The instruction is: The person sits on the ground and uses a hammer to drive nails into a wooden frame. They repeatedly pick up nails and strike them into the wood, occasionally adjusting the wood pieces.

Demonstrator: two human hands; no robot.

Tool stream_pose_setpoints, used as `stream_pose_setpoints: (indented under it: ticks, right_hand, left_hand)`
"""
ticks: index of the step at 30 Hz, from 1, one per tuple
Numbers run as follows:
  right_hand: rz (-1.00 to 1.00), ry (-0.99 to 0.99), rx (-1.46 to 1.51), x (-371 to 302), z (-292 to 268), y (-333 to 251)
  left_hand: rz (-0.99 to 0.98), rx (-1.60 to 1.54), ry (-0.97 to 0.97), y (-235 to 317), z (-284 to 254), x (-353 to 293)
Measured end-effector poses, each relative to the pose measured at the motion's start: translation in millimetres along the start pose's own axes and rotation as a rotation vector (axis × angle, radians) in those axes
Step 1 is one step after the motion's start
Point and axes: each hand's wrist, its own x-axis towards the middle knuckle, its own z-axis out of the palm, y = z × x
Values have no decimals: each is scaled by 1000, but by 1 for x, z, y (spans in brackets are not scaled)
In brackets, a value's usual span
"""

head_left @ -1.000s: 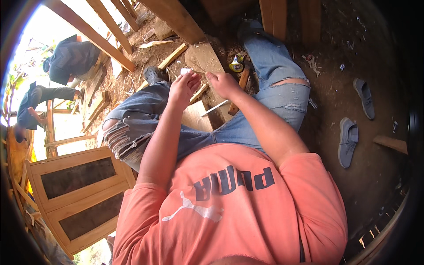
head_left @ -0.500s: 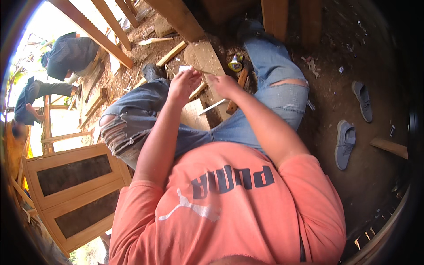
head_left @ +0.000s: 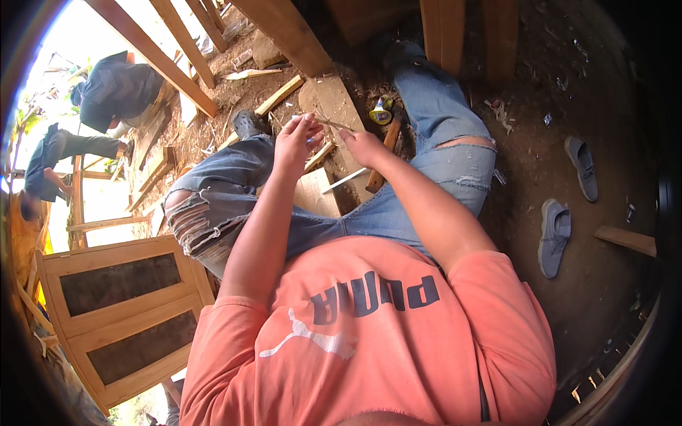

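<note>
Both my hands meet above the boards between my knees. My right hand (head_left: 364,148) is closed on one end of a thin, narrow, blade-like piece (head_left: 331,123), which points left toward my other hand; whether it is a knife or a sliver cannot be made out. My left hand (head_left: 295,142) has its fingers pinched together on a small white piece (head_left: 295,118), mostly covered by the fingertips. Below them a white stick (head_left: 345,180) leans over a pale wood block (head_left: 317,193). Near my right wrist lies a tool with a wooden handle (head_left: 384,156).
A yellow-and-white container (head_left: 381,110) lies beyond the handle. Wooden posts (head_left: 284,35) rise ahead. A panelled wooden door (head_left: 121,284) leans at left. Two grey shoes (head_left: 554,238) sit on the dirt at right. Two other people (head_left: 121,89) bend over at far left.
Both hands have shifted slightly nearer to me in the picture. More of the thin piece shows between them, now slanting down toward my right hand.
</note>
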Motion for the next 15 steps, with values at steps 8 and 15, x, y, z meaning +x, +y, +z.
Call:
stream_pose_setpoints:
  ticks: [8,15]
  right_hand:
    - [124,-137,44,-4,-2,-10]
    - [56,-22,151,3,-5,-3]
  left_hand:
    - [67,292,55,10,17,-6]
    - [60,216,30,8,15,-7]
